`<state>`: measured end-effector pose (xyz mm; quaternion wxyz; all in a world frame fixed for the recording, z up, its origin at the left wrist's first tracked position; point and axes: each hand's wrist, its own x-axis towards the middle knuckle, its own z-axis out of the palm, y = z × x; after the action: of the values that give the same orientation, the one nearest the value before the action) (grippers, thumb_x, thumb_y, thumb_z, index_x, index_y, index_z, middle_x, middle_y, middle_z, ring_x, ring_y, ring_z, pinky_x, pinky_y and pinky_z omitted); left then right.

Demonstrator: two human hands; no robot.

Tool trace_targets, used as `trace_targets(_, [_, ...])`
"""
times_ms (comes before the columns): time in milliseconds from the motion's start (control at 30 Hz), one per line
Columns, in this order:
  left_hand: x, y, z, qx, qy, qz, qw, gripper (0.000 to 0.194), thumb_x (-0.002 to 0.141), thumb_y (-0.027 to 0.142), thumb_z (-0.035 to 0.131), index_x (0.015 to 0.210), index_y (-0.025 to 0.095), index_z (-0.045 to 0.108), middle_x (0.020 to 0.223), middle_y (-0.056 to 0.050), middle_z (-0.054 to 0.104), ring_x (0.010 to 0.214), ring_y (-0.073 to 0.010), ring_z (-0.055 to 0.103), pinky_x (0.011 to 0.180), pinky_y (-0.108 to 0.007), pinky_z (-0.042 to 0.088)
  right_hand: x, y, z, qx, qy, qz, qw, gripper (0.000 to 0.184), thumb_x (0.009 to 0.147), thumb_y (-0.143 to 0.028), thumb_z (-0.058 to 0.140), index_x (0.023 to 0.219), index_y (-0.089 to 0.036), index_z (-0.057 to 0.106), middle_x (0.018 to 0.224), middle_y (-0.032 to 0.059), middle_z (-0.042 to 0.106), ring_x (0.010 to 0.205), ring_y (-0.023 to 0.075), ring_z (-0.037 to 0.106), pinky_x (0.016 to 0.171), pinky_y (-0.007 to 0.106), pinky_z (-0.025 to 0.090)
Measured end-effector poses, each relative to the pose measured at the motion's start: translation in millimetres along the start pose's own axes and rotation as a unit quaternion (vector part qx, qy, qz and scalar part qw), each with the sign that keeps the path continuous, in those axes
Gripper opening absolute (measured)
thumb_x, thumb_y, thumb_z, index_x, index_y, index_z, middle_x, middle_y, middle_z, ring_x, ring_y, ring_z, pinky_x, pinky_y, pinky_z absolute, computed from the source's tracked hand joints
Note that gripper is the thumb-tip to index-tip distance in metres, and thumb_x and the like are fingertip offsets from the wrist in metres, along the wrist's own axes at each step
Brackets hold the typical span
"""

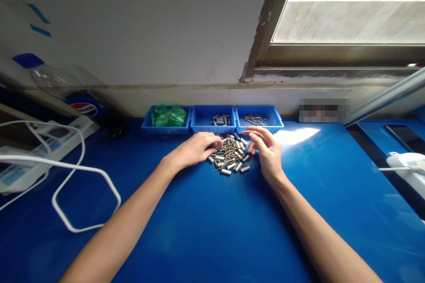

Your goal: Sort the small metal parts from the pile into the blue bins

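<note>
A mixed pile of small metal parts [232,154] lies on the blue table, made up of short silver block-like pieces and thin pins, some brass-coloured. At the pile's left edge is my left hand [199,147], its fingers curled in and thumb close to the index finger; whatever sits at the fingertips is too small to make out. My right hand [267,152] hovers along the right side of the pile, fingers apart, with no part visible in it. Behind the pile stand a middle blue bin [202,129] with several short grey pieces and a right blue bin [277,126] with thin metal pins.
A left blue bin [149,129] contains green plastic packaging [169,116]. On the left are a power strip [66,141], a looped white cable [61,203] and a Pepsi bottle [83,101]. A phone [407,138] and a white device [411,168] lie at the right.
</note>
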<state>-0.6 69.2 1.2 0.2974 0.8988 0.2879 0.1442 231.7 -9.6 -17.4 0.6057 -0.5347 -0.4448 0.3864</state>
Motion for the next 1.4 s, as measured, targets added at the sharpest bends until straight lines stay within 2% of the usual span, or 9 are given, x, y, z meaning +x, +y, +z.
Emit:
trace_targets(133, [-1, 5, -10.5, -0.040, 0.021, -0.010, 0.999, 0.017, 0.090, 0.017, 0.067, 0.106, 0.019, 0.076, 0.098, -0.005, 0.077, 0.083, -0.0173, 0.071, 0.079, -0.026, 0.055, 0, 1, -1, 0.003, -0.001, 0.002, 1.000, 0.028, 0.090, -0.045, 0.072, 0.108, -0.024, 0.073, 0.096, 0.0042, 0.077, 0.056, 0.0139, 0.056, 0.055, 0.032, 0.047])
trace_targets(267, [1, 15, -13.6, -0.122, 0.114, -0.044, 0.985, 0.011, 0.088, 0.025, 0.074, 0.096, 0.017, 0.076, 0.093, -0.004, 0.080, 0.082, -0.0183, 0.075, 0.080, -0.028, 0.059, 0, 2, -1, 0.022, -0.007, 0.002, 1.000, 0.025, 0.090, -0.042, 0.074, 0.105, -0.023, 0.074, 0.088, 0.0025, 0.076, 0.055, 0.0127, 0.055, 0.055, 0.030, 0.046])
trace_targets(400, [4, 23, -5.7, -0.225, 0.191, -0.068, 0.953, 0.020, 0.085, 0.033, 0.080, 0.092, 0.015, 0.076, 0.094, -0.007, 0.081, 0.086, -0.0210, 0.078, 0.084, -0.032, 0.063, -3, -1, 1, 0.006, -0.047, 0.010, 0.999, 0.027, 0.090, -0.043, 0.075, 0.106, -0.022, 0.075, 0.082, 0.0021, 0.077, 0.050, 0.0111, 0.051, 0.050, 0.028, 0.042])
trace_targets(567, [7, 27, 5.2, -0.323, 0.220, -0.081, 0.917, 0.031, 0.077, 0.035, 0.088, 0.095, 0.013, 0.074, 0.099, -0.009, 0.081, 0.092, -0.0235, 0.079, 0.093, -0.039, 0.065, -8, -4, 4, -0.020, -0.114, 0.024, 0.993, 0.041, 0.087, -0.049, 0.079, 0.117, -0.021, 0.076, 0.089, 0.0058, 0.080, 0.059, 0.0142, 0.060, 0.047, 0.026, 0.040])
trace_targets(667, [7, 30, 8.3, -0.331, 0.230, -0.089, 0.911, 0.034, 0.073, 0.035, 0.091, 0.094, 0.013, 0.074, 0.097, -0.009, 0.081, 0.090, -0.0231, 0.079, 0.092, -0.039, 0.066, -9, -3, 5, -0.015, -0.129, 0.035, 0.991, 0.040, 0.084, -0.050, 0.081, 0.111, -0.021, 0.079, 0.090, 0.0070, 0.080, 0.060, 0.0154, 0.062, 0.046, 0.026, 0.041])
trace_targets(833, [6, 33, 10.0, -0.311, 0.216, -0.079, 0.922, 0.030, 0.075, 0.034, 0.089, 0.092, 0.014, 0.075, 0.094, -0.007, 0.080, 0.087, -0.0215, 0.079, 0.089, -0.036, 0.066, -6, -5, 7, 0.001, -0.113, 0.061, 0.992, 0.036, 0.077, -0.050, 0.087, 0.098, -0.021, 0.083, 0.082, 0.0054, 0.079, 0.055, 0.0149, 0.059, 0.047, 0.028, 0.047])
trace_targets(1167, [6, 29, 12.7, -0.262, 0.199, -0.059, 0.943, 0.023, 0.083, 0.030, 0.080, 0.101, 0.015, 0.073, 0.102, -0.007, 0.079, 0.090, -0.0200, 0.078, 0.088, -0.031, 0.065, -4, -4, 4, 0.019, -0.117, 0.065, 0.991, 0.031, 0.077, -0.046, 0.088, 0.095, -0.021, 0.084, 0.068, 0.0011, 0.072, 0.051, 0.0123, 0.052, 0.049, 0.028, 0.043])
trace_targets(1300, [4, 23, 7.0, -0.173, 0.174, -0.058, 0.968, 0.018, 0.087, 0.028, 0.074, 0.100, 0.017, 0.075, 0.099, -0.006, 0.079, 0.086, -0.0190, 0.076, 0.084, -0.030, 0.062, -2, -2, 0, 0.004, -0.056, 0.044, 0.997, 0.033, 0.078, -0.048, 0.087, 0.097, -0.022, 0.083, 0.078, 0.0035, 0.077, 0.052, 0.0135, 0.054, 0.049, 0.029, 0.046])
trace_targets(1400, [1, 17, 2.2, -0.113, 0.083, -0.057, 0.988, 0.017, 0.083, 0.024, 0.074, 0.099, 0.018, 0.076, 0.093, -0.003, 0.079, 0.083, -0.0186, 0.075, 0.079, -0.028, 0.059, 1, 0, -4, -0.009, 0.014, -0.013, 1.000, 0.035, 0.084, -0.047, 0.083, 0.110, -0.024, 0.080, 0.102, 0.0071, 0.081, 0.056, 0.0140, 0.058, 0.053, 0.032, 0.050])
